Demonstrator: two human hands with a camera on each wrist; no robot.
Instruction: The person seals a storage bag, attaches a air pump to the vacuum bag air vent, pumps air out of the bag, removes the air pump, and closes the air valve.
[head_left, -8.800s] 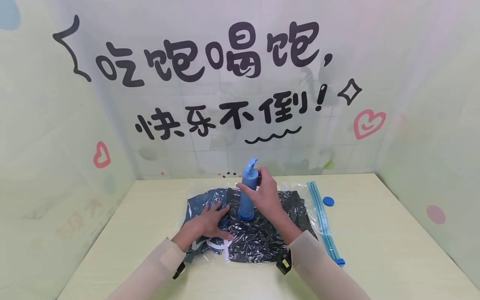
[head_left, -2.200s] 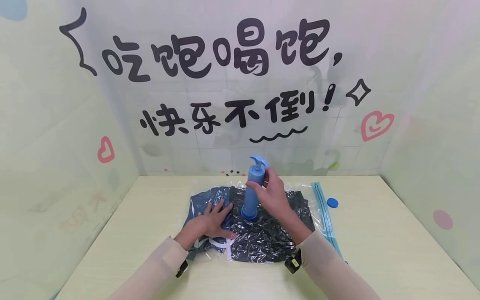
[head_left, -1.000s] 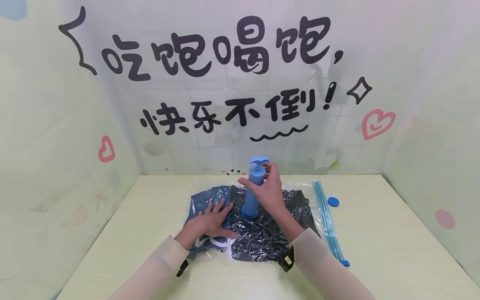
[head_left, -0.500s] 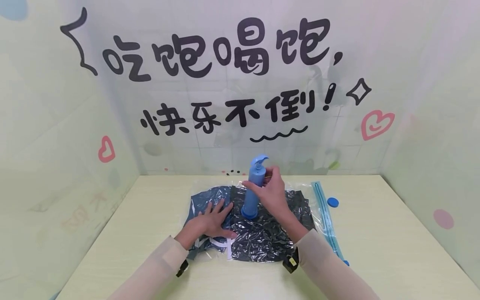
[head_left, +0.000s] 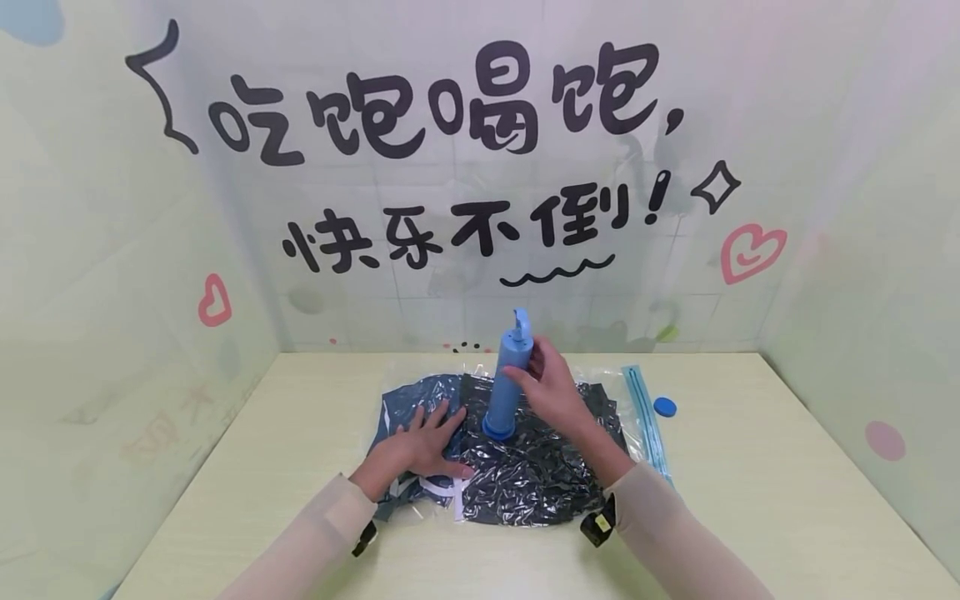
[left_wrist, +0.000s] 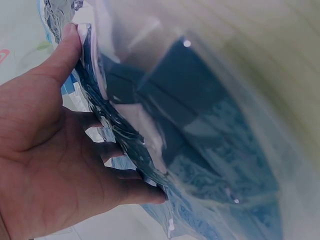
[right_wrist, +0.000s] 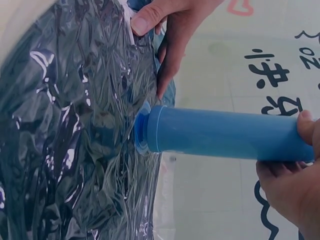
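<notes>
A clear vacuum storage bag with wrinkled dark and blue cloth inside lies flat on the table. On its middle stands a blue hand pump, slightly tilted, its wide base over the round blue valve. My right hand grips the upper part of the pump's barrel, thumb in front and fingers curled behind. The pump handle is pushed down close to the barrel's top, seen nearly edge-on. My left hand rests on the bag's left part with spread fingers, pressing over the blue cloth.
A round blue cap lies on the light wooden table, right of the bag. The bag's light blue zip strip runs along its right edge. A printed fabric wall stands behind the table.
The pump has turned about its upright axis: its handle, seen broadside a second ago, now shows edge-on. My right thumb and wrist have swung round with it. My left hand stays in place.
</notes>
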